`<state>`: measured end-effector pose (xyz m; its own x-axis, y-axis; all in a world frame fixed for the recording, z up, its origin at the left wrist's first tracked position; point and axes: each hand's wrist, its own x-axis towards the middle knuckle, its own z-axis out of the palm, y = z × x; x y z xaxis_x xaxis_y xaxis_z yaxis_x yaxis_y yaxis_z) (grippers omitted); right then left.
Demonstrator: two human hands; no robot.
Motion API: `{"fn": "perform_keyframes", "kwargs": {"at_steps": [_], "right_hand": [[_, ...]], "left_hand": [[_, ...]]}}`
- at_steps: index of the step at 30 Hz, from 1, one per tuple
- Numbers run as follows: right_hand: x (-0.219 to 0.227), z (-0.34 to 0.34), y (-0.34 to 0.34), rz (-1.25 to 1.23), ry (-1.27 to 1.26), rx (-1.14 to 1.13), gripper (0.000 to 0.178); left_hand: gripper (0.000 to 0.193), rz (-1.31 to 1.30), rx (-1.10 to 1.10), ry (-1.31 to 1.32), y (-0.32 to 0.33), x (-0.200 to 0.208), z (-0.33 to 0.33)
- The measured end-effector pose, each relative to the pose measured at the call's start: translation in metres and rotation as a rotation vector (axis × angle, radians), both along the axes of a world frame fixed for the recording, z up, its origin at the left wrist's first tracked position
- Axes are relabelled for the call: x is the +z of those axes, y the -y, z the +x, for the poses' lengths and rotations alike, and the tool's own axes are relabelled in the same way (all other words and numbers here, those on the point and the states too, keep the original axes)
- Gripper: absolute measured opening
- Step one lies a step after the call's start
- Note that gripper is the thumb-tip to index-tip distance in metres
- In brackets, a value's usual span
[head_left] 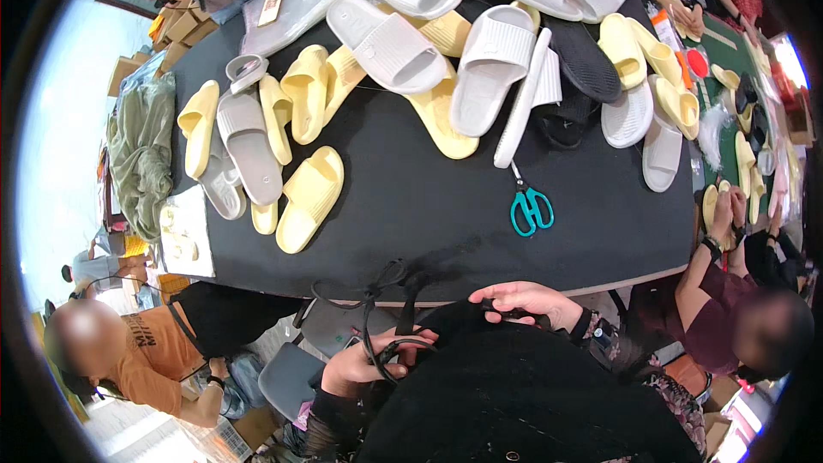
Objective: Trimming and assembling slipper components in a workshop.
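Observation:
My left hand [364, 367] is closed around a looped black cable [370, 313] just in front of my body, below the table's near edge. Part of the cable rises in loose loops against that edge. At the waist of my black clothing, my right hand [540, 302] pinches a small dark piece [506, 312] that looks like a strap end or clip; its exact kind is not clear. Nearest to the hands on the table lie teal-handled scissors [532, 212], blades pointing away under a pale slipper. A yellow slide slipper [310, 200] rests to the left, toe strap up.
Grey, yellow and black slippers [493, 69] spread over the far half of the black table [411, 206]. A phone [272, 4] lies on a plastic bag at the back. People stand or sit around: one in orange [154, 343] at left, one in maroon [711, 309] at right.

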<state>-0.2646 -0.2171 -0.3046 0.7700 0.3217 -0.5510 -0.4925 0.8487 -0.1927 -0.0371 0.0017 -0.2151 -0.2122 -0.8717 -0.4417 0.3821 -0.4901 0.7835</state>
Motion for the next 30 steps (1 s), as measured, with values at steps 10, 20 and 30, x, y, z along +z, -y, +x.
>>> {"fn": "perform_keyframes", "kwargs": {"at_steps": [10,20,30], "right_hand": [[0.009,0.013,-0.003,0.042,0.141,0.084,0.059],[0.013,0.015,-0.003,0.08,0.14,0.077,0.063],[0.002,-0.002,-0.014,0.029,0.214,-0.041,0.037]], "left_hand": [[0.05,0.182,-0.152,0.042,0.036,0.007,-0.007],[0.035,0.001,-0.458,0.261,0.058,-0.007,-0.017],[0.047,-0.263,-0.485,0.42,0.063,-0.007,-0.018]]}}
